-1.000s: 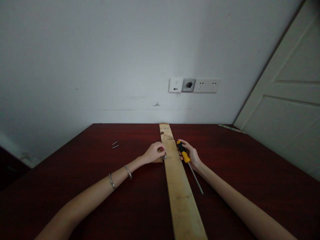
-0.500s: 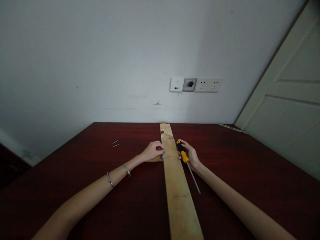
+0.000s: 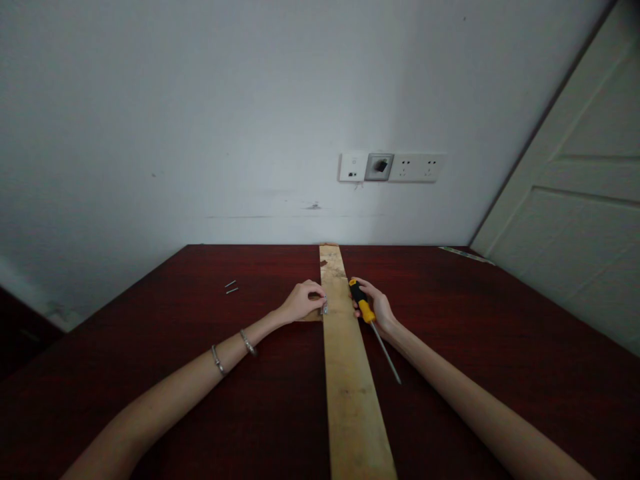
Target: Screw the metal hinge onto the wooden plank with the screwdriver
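On the tabletop (image 3: 480, 313), our left hand (image 3: 299, 303) pinches metal hardware (image 3: 325, 309) at the wooden plank (image 3: 349, 380); our right hand (image 3: 381, 309) grips a screwdriver (image 3: 368, 313); hold the hardware square.

One camera sits on the person's head. It looks forward and down across the worktop (image 3: 250, 420). The left hand (image 3: 301, 303) and right hand (image 3: 376, 307) show near the middle, a bit away from the camera. The wall (image 3: 200, 100) fills the top, and the door (image 3: 580, 167) looks slanted at the right side.
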Demonstrator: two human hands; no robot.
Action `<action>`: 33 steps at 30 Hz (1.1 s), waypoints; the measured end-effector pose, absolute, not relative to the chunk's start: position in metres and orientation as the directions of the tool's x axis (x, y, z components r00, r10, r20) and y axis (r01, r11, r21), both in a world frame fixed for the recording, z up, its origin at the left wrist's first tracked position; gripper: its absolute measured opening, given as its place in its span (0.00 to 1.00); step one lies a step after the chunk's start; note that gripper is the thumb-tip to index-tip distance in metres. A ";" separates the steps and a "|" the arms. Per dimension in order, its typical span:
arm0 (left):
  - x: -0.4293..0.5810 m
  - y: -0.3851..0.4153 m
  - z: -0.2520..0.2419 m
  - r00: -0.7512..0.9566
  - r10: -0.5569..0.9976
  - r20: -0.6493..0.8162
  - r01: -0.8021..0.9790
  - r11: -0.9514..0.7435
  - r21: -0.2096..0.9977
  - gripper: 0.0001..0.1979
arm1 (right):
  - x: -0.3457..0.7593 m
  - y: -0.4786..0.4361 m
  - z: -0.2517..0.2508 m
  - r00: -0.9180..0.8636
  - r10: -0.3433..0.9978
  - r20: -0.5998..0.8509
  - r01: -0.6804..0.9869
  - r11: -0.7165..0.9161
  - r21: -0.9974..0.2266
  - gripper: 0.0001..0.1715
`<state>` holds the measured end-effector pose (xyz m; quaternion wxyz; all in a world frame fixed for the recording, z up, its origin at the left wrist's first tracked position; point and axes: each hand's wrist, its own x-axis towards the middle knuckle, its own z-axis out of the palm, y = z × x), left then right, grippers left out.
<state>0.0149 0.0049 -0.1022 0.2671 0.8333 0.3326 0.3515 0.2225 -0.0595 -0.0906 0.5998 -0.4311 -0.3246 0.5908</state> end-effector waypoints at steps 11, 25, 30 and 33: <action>0.019 0.004 -0.084 0.544 0.696 0.469 0.341 -0.694 0.634 0.03 | 0.224 -0.059 -0.092 0.084 0.990 -0.114 -0.416 -0.069 -0.907 0.20; 0.014 -0.003 -0.082 0.705 0.541 0.458 0.361 -0.830 0.425 0.05 | 0.224 -0.059 -0.092 0.088 0.988 -0.128 -0.408 -0.082 -0.909 0.23; 0.018 0.000 -0.087 0.695 0.538 0.477 0.350 -0.833 0.429 0.04 | 0.223 -0.060 -0.091 0.090 0.987 -0.131 -0.396 -0.086 -0.914 0.22; 0.018 -0.001 -0.087 0.707 0.504 0.497 0.325 -0.855 0.404 0.05 | 0.223 -0.060 -0.088 0.092 0.987 -0.129 -0.369 -0.087 -0.925 0.22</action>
